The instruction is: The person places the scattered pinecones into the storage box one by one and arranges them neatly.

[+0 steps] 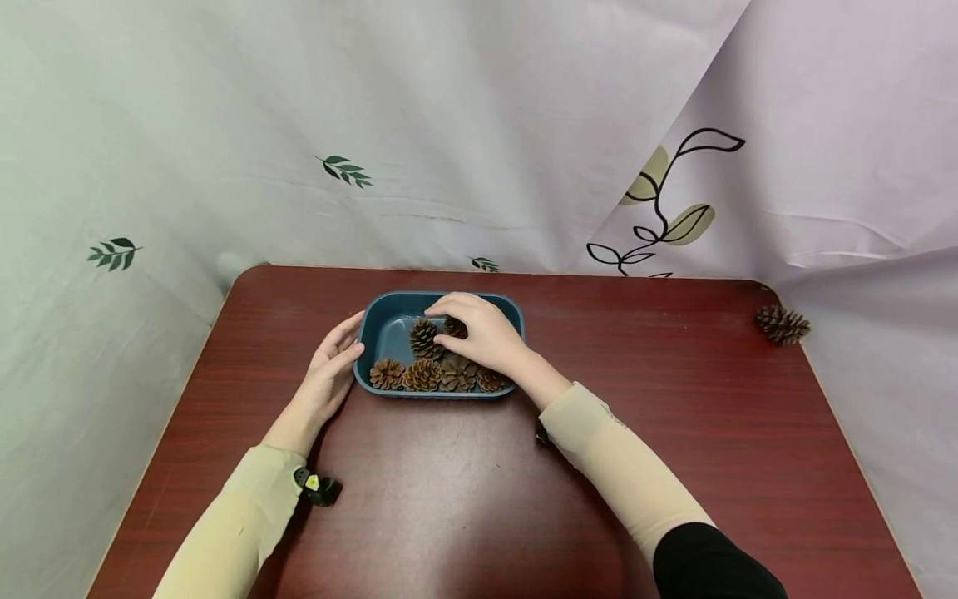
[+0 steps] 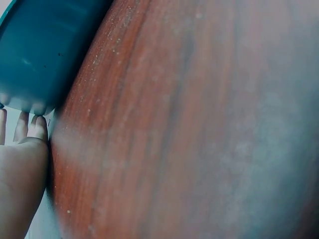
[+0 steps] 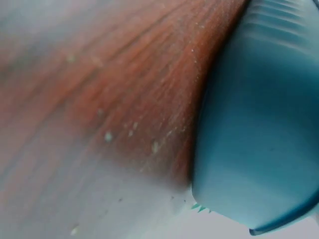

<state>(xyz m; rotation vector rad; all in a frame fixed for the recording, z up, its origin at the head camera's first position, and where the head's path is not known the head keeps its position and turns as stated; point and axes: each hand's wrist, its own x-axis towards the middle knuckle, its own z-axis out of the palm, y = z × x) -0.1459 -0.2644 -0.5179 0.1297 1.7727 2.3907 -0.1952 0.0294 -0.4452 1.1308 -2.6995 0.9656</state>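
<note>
A dark blue rectangular tray point(image 1: 392, 333) stands near the table's back edge, with several brown pine cones in it. A row of pine cones point(image 1: 422, 375) lies along its near side. My left hand point(image 1: 329, 370) touches the tray's left end from outside; the left wrist view shows its fingertips against the tray wall point(image 2: 45, 55). Inside the tray, my right hand point(image 1: 482, 333) is spread above the cones, thumb and fingers apart. Its thumb tip is beside an upright pine cone point(image 1: 424, 339). Another pine cone point(image 1: 456, 327) shows through the gap, partly hidden by the hand.
A single pine cone point(image 1: 782, 324) lies at the table's far right edge. The reddish-brown wooden table point(image 1: 419, 491) meets a white leaf-patterned cloth point(image 1: 449, 150) behind. In the right wrist view the tray's outer wall point(image 3: 259, 124) fills the right side.
</note>
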